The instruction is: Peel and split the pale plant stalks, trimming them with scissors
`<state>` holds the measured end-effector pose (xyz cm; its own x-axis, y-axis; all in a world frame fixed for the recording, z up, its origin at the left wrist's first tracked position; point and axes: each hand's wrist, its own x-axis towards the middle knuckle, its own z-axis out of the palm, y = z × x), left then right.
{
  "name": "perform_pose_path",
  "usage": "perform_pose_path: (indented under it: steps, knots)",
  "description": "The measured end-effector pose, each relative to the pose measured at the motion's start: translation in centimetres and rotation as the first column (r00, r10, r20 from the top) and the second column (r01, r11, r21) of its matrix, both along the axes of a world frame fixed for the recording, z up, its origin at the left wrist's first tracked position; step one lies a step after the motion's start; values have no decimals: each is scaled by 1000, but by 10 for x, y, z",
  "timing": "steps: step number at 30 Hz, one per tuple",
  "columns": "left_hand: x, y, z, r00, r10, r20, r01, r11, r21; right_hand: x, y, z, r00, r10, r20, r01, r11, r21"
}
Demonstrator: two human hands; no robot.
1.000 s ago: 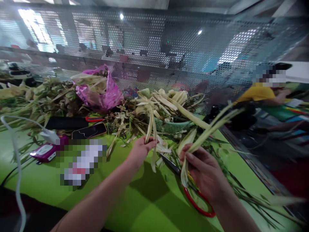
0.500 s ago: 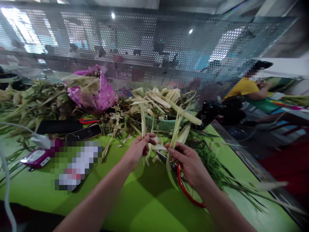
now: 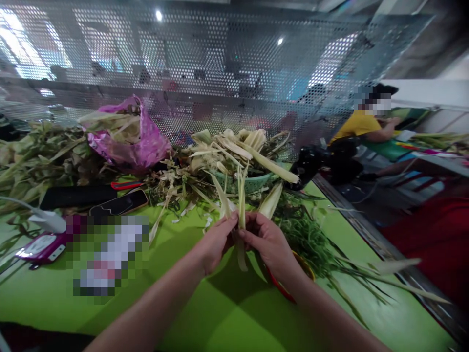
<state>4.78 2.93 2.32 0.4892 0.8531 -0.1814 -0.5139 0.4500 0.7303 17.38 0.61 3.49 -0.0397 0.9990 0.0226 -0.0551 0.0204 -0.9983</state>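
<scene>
Pale strips of corn husk (image 3: pixel 241 195) stand upright between my two hands, above the green table. My left hand (image 3: pixel 219 239) pinches a strip at its lower part, thumb on top. Close against it, my right hand (image 3: pixel 264 238) grips the husk between thumb and fingers, with one end hanging down below. Partly covered by my right hand and wrist lie scissors with a red handle (image 3: pixel 282 288). A wider husk leaf (image 3: pixel 271 201) rises just behind my right hand. The exact contact of the fingertips is partly hidden.
A green basket (image 3: pixel 247 184) heaped with dry husks stands behind my hands. Left of it are a pink plastic bag (image 3: pixel 146 139), a phone (image 3: pixel 122 203), red-handled cutters (image 3: pixel 126 185) and a purple power strip (image 3: pixel 42 247). Green stems (image 3: pixel 311 239) lie right. A person in yellow (image 3: pixel 357 124) sits beyond.
My hands have come together, the left moving right and the right moving left. The husk strips, held apart before, now meet between them. The view has shifted slightly.
</scene>
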Motion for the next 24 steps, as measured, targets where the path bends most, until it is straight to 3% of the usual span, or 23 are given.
perform_pose_path:
  steps: [13,17,20,24]
  knots:
    - [-2,-2,8,978,-186,-94,184,982,-31,2,4,-9,989,27,149,-36,998,57]
    - [-4,-3,7,968,-217,-129,217,976,-16,3,3,-7,984,68,163,-63,997,-36]
    - [-8,-2,8,969,-188,-163,201,977,67,6,2,-6,989,62,136,-55,997,-59]
    - [-15,3,11,987,-53,-153,96,953,289,10,5,-8,982,-22,189,13,999,53]
